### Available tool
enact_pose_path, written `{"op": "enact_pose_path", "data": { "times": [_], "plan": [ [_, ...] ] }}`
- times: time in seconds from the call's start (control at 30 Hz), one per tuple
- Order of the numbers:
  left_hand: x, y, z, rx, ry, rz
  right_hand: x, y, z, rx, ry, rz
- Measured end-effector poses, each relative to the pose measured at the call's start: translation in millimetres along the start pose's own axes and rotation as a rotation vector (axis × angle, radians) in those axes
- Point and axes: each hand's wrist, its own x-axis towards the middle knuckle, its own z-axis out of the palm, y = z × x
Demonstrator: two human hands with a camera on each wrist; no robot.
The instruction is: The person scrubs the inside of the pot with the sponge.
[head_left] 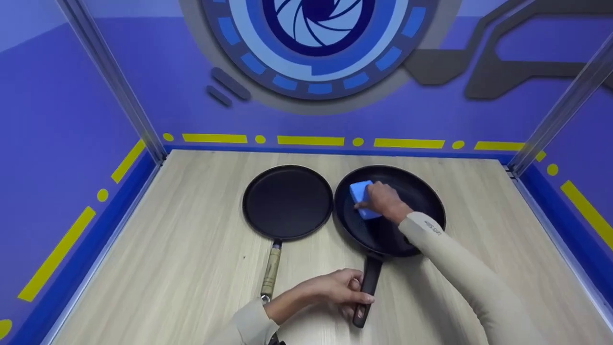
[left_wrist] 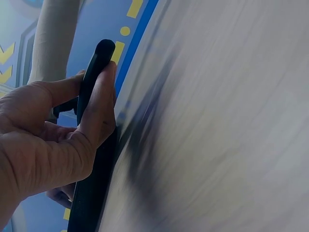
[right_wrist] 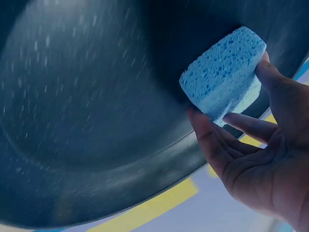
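A blue sponge (right_wrist: 224,72) with a porous face is pinched between the thumb and fingers of my right hand (head_left: 385,199). It lies against the inside of a deep black frying pan (head_left: 407,191), toward the left part of the pan's floor. Small light specks mark the dark surface in the right wrist view. My left hand (head_left: 337,290) grips the pan's black handle (head_left: 368,287), fingers and thumb on either side of it. In the left wrist view the handle (left_wrist: 94,82) runs between thumb and fingers, above the wooden tabletop.
Left of the frying pan, close to its rim, lies a flat round black griddle pan (head_left: 287,201). Its wooden handle (head_left: 271,270) points toward the front, near my left forearm. The light wood table (head_left: 191,215) is bounded by blue panels (head_left: 158,96) and metal posts.
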Motion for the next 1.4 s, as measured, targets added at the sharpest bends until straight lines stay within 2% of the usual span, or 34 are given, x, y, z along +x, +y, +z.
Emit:
{"op": "enact_pose_path", "data": {
  "times": [0.17,0.3,0.5,0.67,0.8,1.0,1.17,1.27,1.4],
  "plan": [
    [0.4,-0.1,-0.4,0.001,-0.006,0.003,3.3,27.3,-4.8,-0.017,-0.019,0.090],
    [-0.2,0.6,-1.8,0.002,0.009,-0.012,-1.1,42.0,-11.9,-0.026,-0.055,0.127],
    [-1.6,1.8,-2.4,0.078,0.066,0.001,-17.8,58.6,-27.4,-0.090,-0.146,0.125],
    [-0.9,1.5,-2.6,0.028,0.060,-0.004,-39.0,60.8,-37.2,-0.108,-0.235,0.118],
    [-0.7,0.5,-3.3,0.017,0.048,-0.008,-55.1,55.0,-35.5,-0.089,-0.260,0.082],
    [1.7,-2.9,-0.1,-0.020,0.018,-0.009,-77.3,30.0,-19.5,-0.133,-0.189,-0.012],
    [1.6,-4.3,1.0,-0.004,0.014,0.005,-86.1,-0.8,-2.3,-0.166,-0.054,-0.203],
    [1.1,-3.3,1.4,0.008,0.021,0.003,-82.4,-11.5,4.3,-0.178,0.020,-0.310],
    [1.0,-1.2,2.0,-0.008,0.034,-0.005,-64.0,-14.1,5.9,-0.171,0.041,-0.323]
  ]
}}
